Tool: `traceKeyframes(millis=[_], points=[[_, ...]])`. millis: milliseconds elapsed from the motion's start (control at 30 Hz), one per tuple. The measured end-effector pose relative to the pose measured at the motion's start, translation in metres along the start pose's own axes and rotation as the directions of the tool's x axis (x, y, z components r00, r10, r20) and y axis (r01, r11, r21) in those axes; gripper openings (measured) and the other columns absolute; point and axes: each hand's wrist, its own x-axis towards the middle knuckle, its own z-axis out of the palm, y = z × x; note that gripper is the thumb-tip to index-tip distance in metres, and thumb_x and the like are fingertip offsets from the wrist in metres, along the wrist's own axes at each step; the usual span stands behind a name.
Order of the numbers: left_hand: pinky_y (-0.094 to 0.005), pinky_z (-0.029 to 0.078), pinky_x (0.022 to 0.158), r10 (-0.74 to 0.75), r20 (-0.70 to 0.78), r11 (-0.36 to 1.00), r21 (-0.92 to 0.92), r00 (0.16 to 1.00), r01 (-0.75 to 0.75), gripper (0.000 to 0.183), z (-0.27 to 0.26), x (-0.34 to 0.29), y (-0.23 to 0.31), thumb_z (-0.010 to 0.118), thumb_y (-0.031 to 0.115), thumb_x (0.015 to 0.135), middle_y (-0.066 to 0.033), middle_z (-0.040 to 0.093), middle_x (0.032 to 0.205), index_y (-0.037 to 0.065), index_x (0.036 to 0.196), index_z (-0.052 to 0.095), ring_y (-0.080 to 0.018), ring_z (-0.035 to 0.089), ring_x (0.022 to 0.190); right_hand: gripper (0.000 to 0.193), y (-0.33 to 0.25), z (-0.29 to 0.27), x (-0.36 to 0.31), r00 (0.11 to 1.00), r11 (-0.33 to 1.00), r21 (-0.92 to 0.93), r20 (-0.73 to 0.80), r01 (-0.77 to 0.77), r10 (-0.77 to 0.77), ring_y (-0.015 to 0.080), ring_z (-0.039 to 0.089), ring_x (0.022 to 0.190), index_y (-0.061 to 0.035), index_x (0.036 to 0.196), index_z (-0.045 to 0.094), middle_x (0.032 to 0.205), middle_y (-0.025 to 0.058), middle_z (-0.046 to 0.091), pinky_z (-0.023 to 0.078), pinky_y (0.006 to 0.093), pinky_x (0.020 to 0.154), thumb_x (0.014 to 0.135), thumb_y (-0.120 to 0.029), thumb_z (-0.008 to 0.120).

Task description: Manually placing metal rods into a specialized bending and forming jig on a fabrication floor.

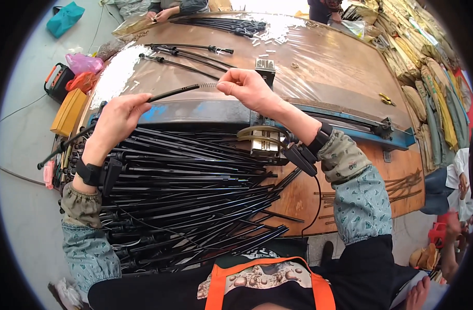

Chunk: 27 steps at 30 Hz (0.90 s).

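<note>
My left hand (117, 116) grips a slim black tube (175, 92) near its upper end. The tube slants from the lower left up to the right, and part of it is hidden behind the hand. A thin coil spring (208, 85) lies in line with the tube's end. My right hand (251, 92) pinches the spring's far end between thumb and fingers. Below both hands, a big pile of black rods (195, 178) covers the near left of the table. A metal clamp-like block (265, 142) with a looped hose stands below my right hand.
A blue metal rail (339, 124) crosses the table. Beyond it lie more black rods (190, 54), small white pieces (277, 31) and yellow-handled pliers (386, 99). Brown rods (386, 191) lie at the right. Wrapped bundles (427, 98) line the right side. Co-workers' hands (161, 14) show at the far edge.
</note>
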Motion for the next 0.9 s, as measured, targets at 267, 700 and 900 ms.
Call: traceKeyframes(millis=[267,700,900], points=[[-0.0347,0.048,0.064,-0.174,0.164,0.980,-0.070,0.971,0.188,0.020,0.011,0.010,0.018,0.064,0.011,0.090,-0.0197,0.065,0.082,0.000,0.106,0.066,-0.0319,0.062,0.068,0.022,0.015,-0.005,0.005,0.988,0.994,-0.002,0.107,-0.111,0.110,0.0089,0.056,0.070,-0.0031,0.089,0.068,0.073,0.0006,0.063,0.047,0.0266,0.067,0.090,-0.026,0.068],[-0.0425,0.048,0.064,-0.058,0.190,0.998,0.039,0.980,0.052,0.019,0.058,0.015,0.016,0.062,0.019,0.091,-0.0169,0.064,0.081,0.006,0.105,0.065,-0.0374,0.061,0.073,0.027,0.035,-0.079,-0.046,0.967,0.823,-0.566,-0.172,0.057,-0.186,0.0277,0.065,0.081,-0.0069,0.104,0.071,0.084,0.0118,0.070,0.051,0.0363,0.077,0.088,-0.029,0.068],[-0.0427,0.051,0.069,0.144,0.103,0.989,0.010,0.984,-0.146,0.021,0.113,0.054,0.022,0.062,0.021,0.090,-0.0149,0.066,0.087,0.009,0.106,0.066,-0.0361,0.064,0.083,0.016,0.061,-0.177,-0.173,0.912,0.376,-0.925,-0.196,-0.051,-0.361,0.0271,0.062,0.076,-0.0091,0.085,0.070,0.079,0.0071,0.069,0.047,0.0391,0.074,0.083,-0.025,0.072]])
